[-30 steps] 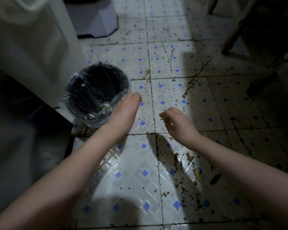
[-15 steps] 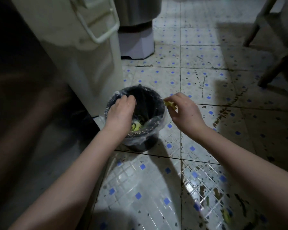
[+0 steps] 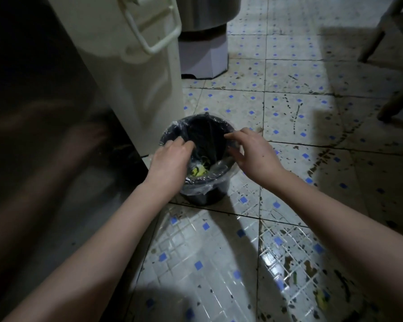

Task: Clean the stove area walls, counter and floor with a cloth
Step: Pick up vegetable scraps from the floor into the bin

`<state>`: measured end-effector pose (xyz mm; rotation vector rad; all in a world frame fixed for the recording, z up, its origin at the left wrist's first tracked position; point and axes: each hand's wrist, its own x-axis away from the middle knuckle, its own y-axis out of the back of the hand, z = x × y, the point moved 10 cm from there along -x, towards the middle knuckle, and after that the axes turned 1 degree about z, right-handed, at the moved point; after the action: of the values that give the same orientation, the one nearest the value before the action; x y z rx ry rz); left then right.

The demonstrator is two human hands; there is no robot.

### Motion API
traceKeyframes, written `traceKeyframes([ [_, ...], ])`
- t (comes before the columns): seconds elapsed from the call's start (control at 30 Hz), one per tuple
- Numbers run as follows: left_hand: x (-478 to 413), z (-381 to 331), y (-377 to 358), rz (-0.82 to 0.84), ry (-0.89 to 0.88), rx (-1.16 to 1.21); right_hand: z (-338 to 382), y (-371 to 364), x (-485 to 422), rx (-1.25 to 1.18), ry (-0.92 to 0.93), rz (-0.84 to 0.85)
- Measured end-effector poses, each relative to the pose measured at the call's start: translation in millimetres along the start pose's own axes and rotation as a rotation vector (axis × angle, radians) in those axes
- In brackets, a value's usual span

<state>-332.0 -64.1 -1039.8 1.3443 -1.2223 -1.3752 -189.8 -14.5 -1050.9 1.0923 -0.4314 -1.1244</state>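
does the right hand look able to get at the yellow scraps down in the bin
Probably yes: the right hand is at the bin rim, the opening is uncovered, though the left hand partly overhangs the yellow scraps.

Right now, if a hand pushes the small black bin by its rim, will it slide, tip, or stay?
The small black bin probably slides or tips easily: it holds only a few yellow-green scraps, so it seems light. The glossy floor tiles likely give little grip. Its thin clear liner, loosely draped over the rim, would probably crumple and slip under the left hand or right hand.
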Motion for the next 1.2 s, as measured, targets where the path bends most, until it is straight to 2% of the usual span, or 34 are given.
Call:
traceKeyframes([
  [0.2, -2, -63, -10, -0.034, -0.155, -0.031, -41, 13, 49, 0.02, -0.099, 0.021],
  [0.4, 5, -138, -29, -0.05, -0.356, 0.075, -107, 22, 127, 0.108, -0.265, 0.108],
  [0.57, 33, -198, -77, 0.113, -0.525, 0.065, -145, 19, 191, 0.138, -0.397, 0.176],
  [0.73, 78, -230, -141, 0.324, -0.636, 0.008, -171, 7, 248, 0.067, -0.504, 0.25],
  [0.83, 102, -241, -169, 0.394, -0.69, 0.011, -178, 10, 278, 0.039, -0.555, 0.241],
  [0.97, 125, -246, -196, 0.464, -0.705, 0.04, -195, -10, 313, 0.077, -0.605, 0.356],
  [1.03, 132, -245, -207, 0.495, -0.711, 0.068, -197, -12, 323, 0.053, -0.635, 0.324],
  [1.2, 144, -251, -224, 0.509, -0.766, 0.101, -196, -21, 341, 0.032, -0.669, 0.38],
])
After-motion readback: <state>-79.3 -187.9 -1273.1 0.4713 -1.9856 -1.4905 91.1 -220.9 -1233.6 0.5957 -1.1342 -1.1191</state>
